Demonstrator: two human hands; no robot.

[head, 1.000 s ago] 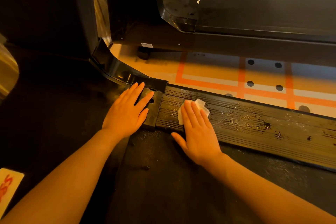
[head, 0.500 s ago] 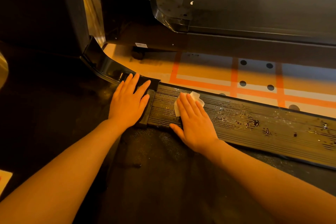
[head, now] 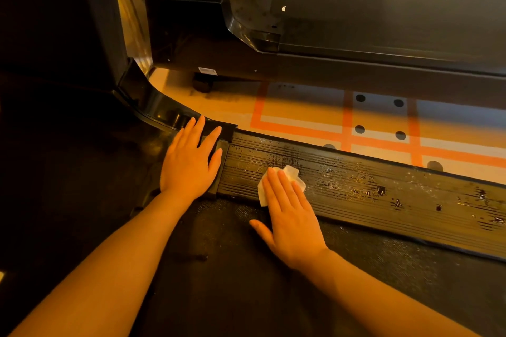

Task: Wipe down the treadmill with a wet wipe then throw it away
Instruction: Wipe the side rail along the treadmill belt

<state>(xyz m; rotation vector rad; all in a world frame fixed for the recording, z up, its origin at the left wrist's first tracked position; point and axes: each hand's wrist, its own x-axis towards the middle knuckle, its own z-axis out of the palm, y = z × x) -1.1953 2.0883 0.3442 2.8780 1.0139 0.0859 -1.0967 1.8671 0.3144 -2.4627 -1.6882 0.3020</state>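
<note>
I see the treadmill's dark belt filling the lower view, with its ribbed side rail running rightward, wet and streaked. Beyond it lies a floor marked with orange tape. My left hand rests flat, fingers straight, on the rail's black end cap. My right hand presses the white wet wipe onto the rail with flat, extended fingers, thumb splayed over the belt edge.

Gym: treadmill, taped floor
</note>
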